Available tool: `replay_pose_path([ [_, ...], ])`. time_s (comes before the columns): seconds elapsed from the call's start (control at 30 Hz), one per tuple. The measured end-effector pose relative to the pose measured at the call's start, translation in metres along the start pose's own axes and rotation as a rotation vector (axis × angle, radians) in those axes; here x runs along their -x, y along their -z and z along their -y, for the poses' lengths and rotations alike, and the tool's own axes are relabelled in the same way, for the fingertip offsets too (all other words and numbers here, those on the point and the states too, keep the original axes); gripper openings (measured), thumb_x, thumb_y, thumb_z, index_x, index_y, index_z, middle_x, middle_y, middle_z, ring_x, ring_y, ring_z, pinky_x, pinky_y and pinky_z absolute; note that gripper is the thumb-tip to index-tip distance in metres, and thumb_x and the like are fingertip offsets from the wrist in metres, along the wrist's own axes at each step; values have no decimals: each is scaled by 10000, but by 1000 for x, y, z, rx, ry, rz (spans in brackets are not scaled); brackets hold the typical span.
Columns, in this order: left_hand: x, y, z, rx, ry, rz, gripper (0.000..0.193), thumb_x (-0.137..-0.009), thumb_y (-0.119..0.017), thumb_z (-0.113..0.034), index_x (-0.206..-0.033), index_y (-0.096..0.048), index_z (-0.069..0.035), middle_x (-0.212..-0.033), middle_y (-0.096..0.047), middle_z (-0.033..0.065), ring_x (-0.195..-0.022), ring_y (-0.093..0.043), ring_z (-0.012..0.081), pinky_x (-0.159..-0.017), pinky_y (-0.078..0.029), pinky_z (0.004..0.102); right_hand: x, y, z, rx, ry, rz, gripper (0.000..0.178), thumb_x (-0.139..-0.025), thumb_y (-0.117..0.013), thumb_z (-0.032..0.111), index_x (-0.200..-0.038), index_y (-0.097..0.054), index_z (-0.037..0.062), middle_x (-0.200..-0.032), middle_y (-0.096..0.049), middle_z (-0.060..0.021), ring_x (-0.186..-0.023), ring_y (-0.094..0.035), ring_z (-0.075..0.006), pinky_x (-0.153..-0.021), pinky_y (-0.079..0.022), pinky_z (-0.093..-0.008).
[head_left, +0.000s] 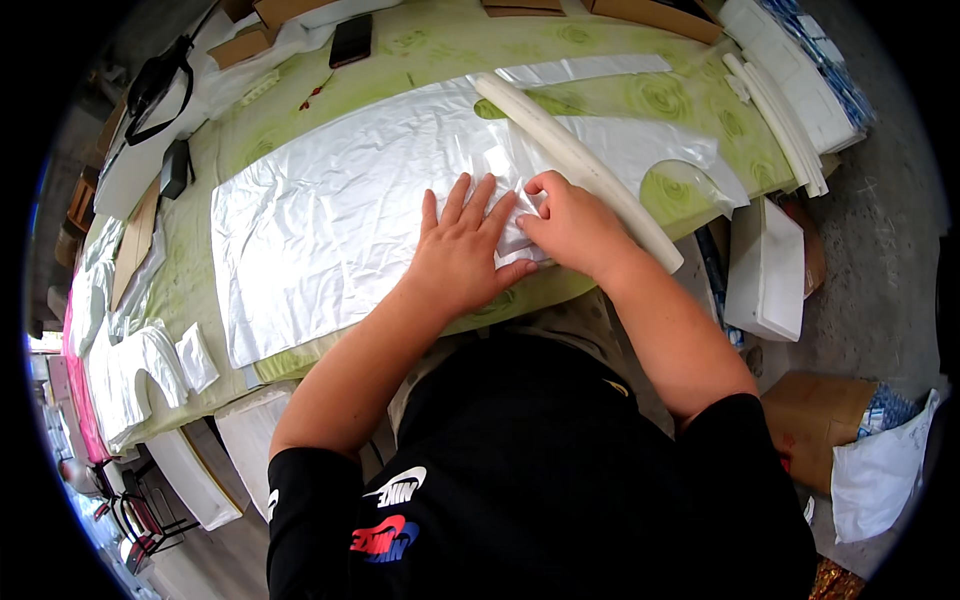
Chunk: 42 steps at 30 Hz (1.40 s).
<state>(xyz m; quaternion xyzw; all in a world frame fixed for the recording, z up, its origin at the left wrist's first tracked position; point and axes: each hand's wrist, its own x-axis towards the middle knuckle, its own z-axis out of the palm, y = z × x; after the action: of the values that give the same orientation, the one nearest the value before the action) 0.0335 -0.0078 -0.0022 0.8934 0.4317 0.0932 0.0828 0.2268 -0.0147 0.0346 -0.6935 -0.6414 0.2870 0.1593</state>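
Note:
A large sheet of thin white plastic film (320, 220) lies wrinkled across the table in front of me. My left hand (460, 245) rests flat on the film with its fingers spread. Just to its right, my right hand (572, 222) is closed, thumb and index finger pinching a crumpled bit of the film. A long off-white tube (580, 160) lies slantwise over the film, close beside my right hand. Right of the tube the film continues, with a rounded cut-out (680, 188) that shows the green cloth.
A green rose-patterned cloth (640, 95) covers the table. At the far side lies a dark phone (351, 40). Several white tubes (780, 125) lie at the right edge. Cut white film pieces (150, 370) are at the left. A white foam box (765, 270) stands below the right edge.

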Motion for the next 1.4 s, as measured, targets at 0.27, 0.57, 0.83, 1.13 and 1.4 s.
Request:
replay_pose_path([
  [0.27,51,9,-16,102,-64,8,823,-778,-809,-219,-1529,-480,-138,-1622,-421,75,-1513,-351,345,-1227,-212,643,85,-13,-20,-542,53,193,430,-851,-727,66,-1248,-565,24,-933,-689,-107,-854,-657,-298,-800,-527,-403],
  [0.57,37,12,-9,184,-79,-40,540,-849,-637,-56,-1375,-641,-178,-1502,-573,-1,-1422,-463,318,-1214,-253,616,45,-10,-52,74,804,-278,407,-724,-693,-24,-1104,-699,120,-1218,-669,-57,-1111,-589,-326,-983,-460,-439],
  [0.83,12,5,-2,350,30,-237,144,-918,-669,-167,-980,-754,-68,-1137,-715,43,-1132,-613,302,-1047,-407,454,25,-19,-54,89,611,-352,102,-831,-745,164,-873,-684,94,-956,-667,-46,-929,-597,-302,-820,-455,-441],
  [1.13,-3,-3,3,187,83,-267,188,-906,-716,-271,-926,-731,-85,-1113,-676,51,-1104,-585,314,-985,-412,448,24,-37,-41,224,453,-540,144,-768,-724,171,-707,-611,104,-839,-602,-63,-862,-575,-310,-764,-442,-460],
  [1.4,-5,-4,-7,67,-100,-252,586,-940,-676,-374,-1473,-527,-181,-1586,-447,80,-1473,-386,341,-1199,-248,607,20,-30,-41,225,429,-472,109,-756,-713,154,-836,-658,105,-865,-615,-65,-870,-587,-314,-793,-451,-463],
])
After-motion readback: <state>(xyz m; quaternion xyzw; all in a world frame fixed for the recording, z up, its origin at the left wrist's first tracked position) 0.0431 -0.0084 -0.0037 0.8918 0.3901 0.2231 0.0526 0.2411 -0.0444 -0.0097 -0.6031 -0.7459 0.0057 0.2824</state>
